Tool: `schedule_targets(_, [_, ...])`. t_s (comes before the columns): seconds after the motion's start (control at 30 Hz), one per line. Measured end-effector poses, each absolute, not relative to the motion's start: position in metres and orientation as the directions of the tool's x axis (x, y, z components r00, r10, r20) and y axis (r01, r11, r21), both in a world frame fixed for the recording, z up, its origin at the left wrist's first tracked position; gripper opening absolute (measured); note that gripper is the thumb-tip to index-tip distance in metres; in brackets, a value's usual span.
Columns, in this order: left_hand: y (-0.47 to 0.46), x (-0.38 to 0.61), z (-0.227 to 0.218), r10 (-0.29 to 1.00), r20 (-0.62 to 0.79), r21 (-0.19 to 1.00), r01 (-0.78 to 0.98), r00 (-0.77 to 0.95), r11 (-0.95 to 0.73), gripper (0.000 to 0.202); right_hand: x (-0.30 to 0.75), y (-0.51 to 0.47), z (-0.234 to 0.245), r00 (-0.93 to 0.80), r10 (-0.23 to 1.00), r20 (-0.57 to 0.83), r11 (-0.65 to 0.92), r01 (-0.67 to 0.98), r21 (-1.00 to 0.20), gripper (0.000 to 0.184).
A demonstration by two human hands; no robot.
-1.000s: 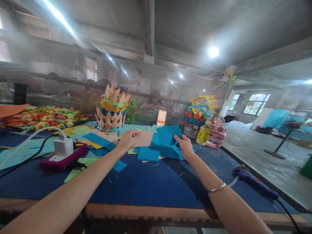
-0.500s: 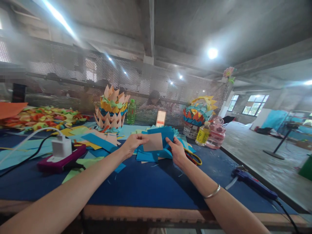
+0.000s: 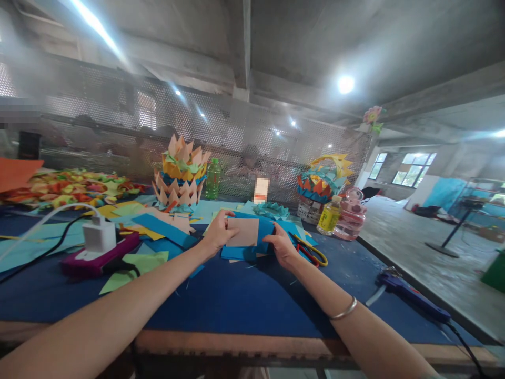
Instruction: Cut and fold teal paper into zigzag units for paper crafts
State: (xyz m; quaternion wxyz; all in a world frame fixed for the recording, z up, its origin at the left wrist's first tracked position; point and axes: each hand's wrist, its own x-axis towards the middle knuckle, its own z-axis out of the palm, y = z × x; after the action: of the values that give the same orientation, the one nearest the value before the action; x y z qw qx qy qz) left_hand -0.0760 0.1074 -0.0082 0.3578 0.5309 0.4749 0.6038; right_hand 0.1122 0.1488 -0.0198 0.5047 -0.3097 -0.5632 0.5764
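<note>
My left hand pinches the left edge of a peach paper square, held just above the blue table. My right hand grips the right side of that square together with blue paper sheets behind it. Under both hands lies a loose pile of blue paper squares. A bangle sits on my right wrist.
Scissors with yellow and red handles lie right of the pile. A glue gun rests near the right edge. A white charger on a purple block stands at left. Paper lotus baskets, bottles and a mesh screen fill the back.
The peach square was lifted off the table by my left hand and brought to the blue sheets; both hands now hold them together, slightly lower and nearer. The scissors became visible.
</note>
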Motion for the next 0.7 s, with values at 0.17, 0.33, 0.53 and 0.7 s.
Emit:
schedule_targets(0.17, [0.106,-0.074,-0.011,0.945,0.302,0.950,0.117,-0.122,-0.289,0.067,0.109,0.141,-0.019,-0.316,0.926,0.205,0.132,-0.236,-0.963,0.048])
schedule_targets(0.33, [0.105,-0.072,-0.011,0.946,0.299,0.931,0.255,-0.121,-0.262,0.053,0.108,0.136,-0.019,-0.346,0.916,0.204,0.152,-0.172,-0.973,0.051])
schedule_targets(0.53, [0.106,-0.071,-0.016,0.924,0.347,0.911,0.294,-0.161,-0.291,0.047,0.107,0.135,-0.022,-0.387,0.898,0.208,0.181,-0.104,-0.978,0.053])
schedule_targets(0.7, [0.105,-0.068,-0.013,0.928,0.350,0.924,0.213,-0.128,-0.319,0.041,0.104,0.134,-0.024,-0.421,0.878,0.227,0.202,-0.104,-0.974,0.053])
